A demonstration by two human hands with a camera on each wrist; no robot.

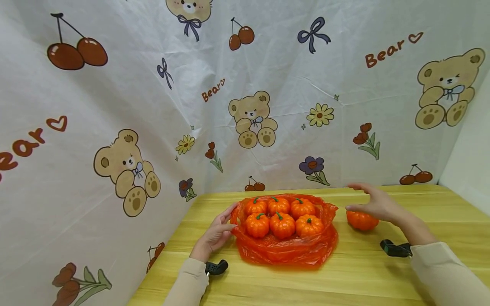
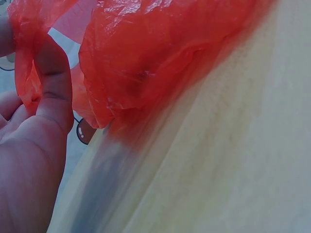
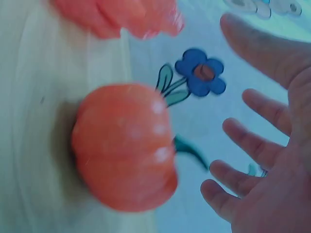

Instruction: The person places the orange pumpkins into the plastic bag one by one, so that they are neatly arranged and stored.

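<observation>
A red plastic bag (image 1: 283,250) sits with its mouth spread wide, holding several small orange pumpkins (image 1: 282,225) with green stems. At its left rim, my left hand (image 1: 215,236) pinches the thin plastic between thumb and fingers; the left wrist view shows the film (image 2: 29,73) caught there. To the right of the bag, one more pumpkin (image 1: 361,220) rests on the table. Just above this pumpkin, my right hand (image 1: 379,205) hovers with its fingers spread. In the right wrist view a gap separates the fingers from the pumpkin's stem (image 3: 190,150).
Everything stands on a light wooden table (image 1: 367,272). A white cloth (image 1: 283,76) printed with bears, flowers and cherries hangs behind and to the left. A plain white wall (image 1: 468,170) rises at the right. Black camera mounts (image 1: 216,267) sit at both wrists.
</observation>
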